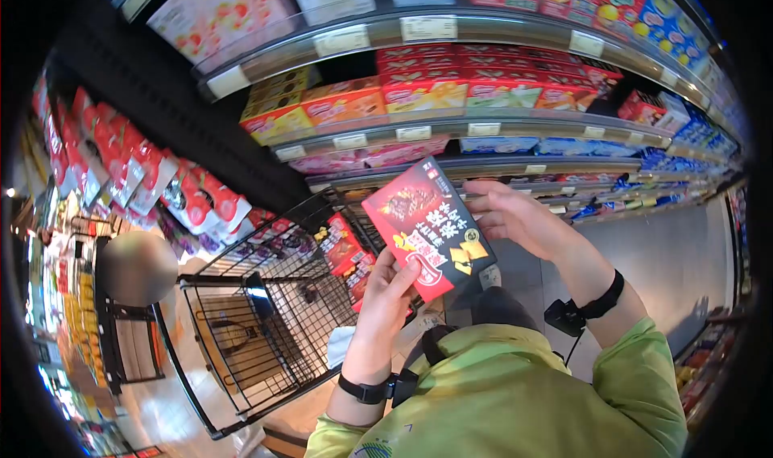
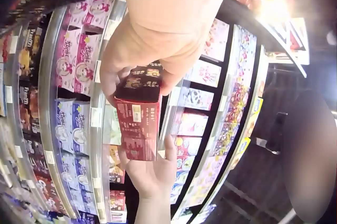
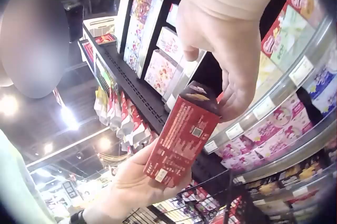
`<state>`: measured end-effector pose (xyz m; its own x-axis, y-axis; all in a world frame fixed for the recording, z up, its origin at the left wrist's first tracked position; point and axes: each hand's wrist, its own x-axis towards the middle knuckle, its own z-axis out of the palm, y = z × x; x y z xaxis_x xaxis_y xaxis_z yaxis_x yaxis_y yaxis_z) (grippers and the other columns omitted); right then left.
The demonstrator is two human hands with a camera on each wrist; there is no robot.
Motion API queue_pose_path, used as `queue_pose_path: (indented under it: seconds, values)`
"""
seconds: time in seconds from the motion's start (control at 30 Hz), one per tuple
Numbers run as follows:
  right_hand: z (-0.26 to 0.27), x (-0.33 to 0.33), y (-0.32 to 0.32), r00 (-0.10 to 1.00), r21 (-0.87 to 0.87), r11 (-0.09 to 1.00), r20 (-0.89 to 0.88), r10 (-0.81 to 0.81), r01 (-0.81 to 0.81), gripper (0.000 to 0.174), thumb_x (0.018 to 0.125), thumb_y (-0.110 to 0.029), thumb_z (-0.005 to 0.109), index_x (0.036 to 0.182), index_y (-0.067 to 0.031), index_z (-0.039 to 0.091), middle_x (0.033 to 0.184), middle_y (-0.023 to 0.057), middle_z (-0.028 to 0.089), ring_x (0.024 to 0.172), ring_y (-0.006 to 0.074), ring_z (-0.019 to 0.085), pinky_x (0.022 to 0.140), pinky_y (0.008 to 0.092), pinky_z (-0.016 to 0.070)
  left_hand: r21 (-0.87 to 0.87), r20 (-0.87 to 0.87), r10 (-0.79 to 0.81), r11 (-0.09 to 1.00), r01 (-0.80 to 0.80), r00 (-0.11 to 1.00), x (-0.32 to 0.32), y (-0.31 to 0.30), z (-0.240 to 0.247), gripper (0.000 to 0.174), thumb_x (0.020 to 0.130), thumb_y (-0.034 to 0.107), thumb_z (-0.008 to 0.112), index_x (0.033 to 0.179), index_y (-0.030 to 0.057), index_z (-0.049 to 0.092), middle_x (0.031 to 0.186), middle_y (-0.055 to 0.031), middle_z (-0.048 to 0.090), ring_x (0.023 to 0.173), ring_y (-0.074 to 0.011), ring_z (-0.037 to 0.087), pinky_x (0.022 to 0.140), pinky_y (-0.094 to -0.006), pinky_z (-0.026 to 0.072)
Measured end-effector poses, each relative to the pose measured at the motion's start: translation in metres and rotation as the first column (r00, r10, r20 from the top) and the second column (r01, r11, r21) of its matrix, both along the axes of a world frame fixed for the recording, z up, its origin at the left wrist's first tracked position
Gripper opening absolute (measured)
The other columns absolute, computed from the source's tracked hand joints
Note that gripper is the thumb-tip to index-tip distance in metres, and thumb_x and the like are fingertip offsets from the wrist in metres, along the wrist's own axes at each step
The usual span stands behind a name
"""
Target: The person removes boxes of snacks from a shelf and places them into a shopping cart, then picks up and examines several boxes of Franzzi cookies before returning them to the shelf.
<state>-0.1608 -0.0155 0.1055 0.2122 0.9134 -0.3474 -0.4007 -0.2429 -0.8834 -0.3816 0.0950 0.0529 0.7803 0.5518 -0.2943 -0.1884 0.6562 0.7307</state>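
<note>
Head cam first: a black-and-red box [image 1: 427,224] is tilted up in front of a green shirt [image 1: 499,394], printed face showing. The left hand [image 1: 386,287] is gripping its lower left edge, thumb on the front. The right hand [image 1: 509,215] is at the opposite edge with its fingers loosely extended, not clamped on anything; can't tell if it's touching. Just left there's a black wire shopping cart [image 1: 188,281] with red packages [image 1: 342,245] in it, red bags [image 1: 121,148] hanging beyond that, and shelves packed with boxed snacks up ahead, price tags [image 1: 429,28] along the edges.

Left wrist cam: left hand comes down from the top with fingers and thumb around the box, and its narrow red side faces the lens. The right hand is underneath, by the lower end. Pink packs [image 2: 87,61] and blue packs [image 2: 73,124] line the shelves behind.

Right wrist cam: right hand's up top beside the box's dark end, fingers slightly bent. Left hand holds the lower end, and a square code [image 3: 196,132] shows on the red side.
</note>
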Motion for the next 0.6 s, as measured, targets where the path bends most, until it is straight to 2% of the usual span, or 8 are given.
queue_pose_path:
  seconds: [0.03,0.1,0.3,0.37,0.4,0.47,0.5,0.6]
  values:
    - [0.000,0.007,-0.011,1.000,0.000,1.000,-0.002,-0.021,0.021,0.057,0.094,-0.036,0.047,0.141,-0.0064,0.032,0.127,0.0121,0.051,0.107,0.0197,0.055,0.090,0.0342,0.0430,0.014,0.007,-0.023,1.000,0.023,1.000,0.012,-0.001,-0.001,0.046,0.089,0.015,0.063,0.128,0.0005,0.044,0.117,-0.0083,0.060,0.104,-0.0154,0.060,0.089,-0.0311,0.0488]
    - [0.001,0.023,-0.031,0.942,0.065,0.993,0.314,-0.118,0.103,0.060,0.094,-0.032,0.050,0.142,-0.0056,0.027,0.130,0.0119,0.047,0.109,0.0184,0.053,0.090,0.0325,0.0430,0.027,0.016,-0.063,0.998,0.063,0.998,0.035,-0.005,0.002,0.044,0.090,0.015,0.062,0.127,-0.0004,0.044,0.115,-0.0074,0.061,0.102,-0.0134,0.060,0.086,-0.0278,0.0492]
    - [0.006,0.087,-0.073,0.932,0.083,0.984,0.319,-0.173,0.155,0.065,0.090,-0.026,0.058,0.143,-0.0056,0.026,0.134,0.0128,0.043,0.115,0.0192,0.049,0.093,0.0333,0.0426,0.081,-0.120,-0.228,0.968,0.239,0.966,0.102,-0.018,0.021,0.047,0.089,0.015,0.063,0.129,-0.0039,0.046,0.113,-0.0081,0.061,0.099,-0.0120,0.060,0.087,-0.0270,0.0472]
    - [0.003,0.114,-0.090,0.423,0.202,0.975,0.878,-0.223,0.096,0.075,0.081,-0.029,0.071,0.139,-0.0024,0.032,0.131,0.0188,0.043,0.121,0.0303,0.045,0.099,0.0418,0.0378,0.245,-0.177,-0.225,0.933,0.264,0.958,0.128,-0.028,0.026,0.045,0.086,0.011,0.065,0.126,-0.0033,0.051,0.111,-0.0077,0.062,0.097,-0.0108,0.059,0.084,-0.0252,0.0462]
    - [0.009,0.126,-0.097,0.243,0.245,0.969,0.941,-0.235,-0.015,0.082,0.072,-0.028,0.077,0.136,0.0000,0.034,0.132,0.0229,0.042,0.123,0.0370,0.042,0.104,0.0444,0.0337,0.386,-0.248,-0.245,0.862,0.328,0.937,0.143,-0.035,0.033,0.045,0.084,0.011,0.067,0.124,-0.0031,0.052,0.108,-0.0076,0.063,0.098,-0.0101,0.058,0.084,-0.0246,0.0462]
    - [0.036,0.142,-0.114,0.020,0.142,0.970,0.990,-0.141,-0.195,0.081,0.070,-0.027,0.078,0.136,-0.0038,0.037,0.132,0.0183,0.043,0.123,0.0351,0.042,0.104,0.0444,0.0328,0.590,-0.351,-0.222,0.702,0.399,0.910,0.172,-0.056,0.034,0.050,0.075,0.014,0.075,0.119,-0.0016,0.057,0.101,-0.0089,0.065,0.095,-0.0127,0.059,0.082,-0.0277,0.0467]
    - [0.042,0.152,-0.123,-0.090,0.041,0.965,0.994,-0.067,-0.257,0.081,0.069,-0.028,0.078,0.136,-0.0058,0.038,0.130,0.0150,0.045,0.122,0.0328,0.043,0.104,0.0433,0.0322,0.869,-0.404,-0.061,0.285,0.404,0.913,0.190,-0.068,0.045,0.052,0.069,0.014,0.078,0.115,-0.0005,0.060,0.096,-0.0115,0.065,0.089,-0.0218,0.060,0.081,-0.0339,0.0471]
    - [0.033,0.183,-0.148,-0.071,-0.105,0.938,0.994,0.086,-0.331,0.073,0.068,-0.027,0.076,0.131,-0.0073,0.045,0.121,0.0114,0.051,0.117,0.0288,0.046,0.103,0.0436,0.0319,0.910,-0.395,-0.025,0.127,0.395,0.918,0.248,-0.109,0.061,0.053,0.064,0.015,0.079,0.112,0.0014,0.061,0.094,-0.0131,0.065,0.087,-0.0295,0.058,0.082,-0.0387,0.0460]
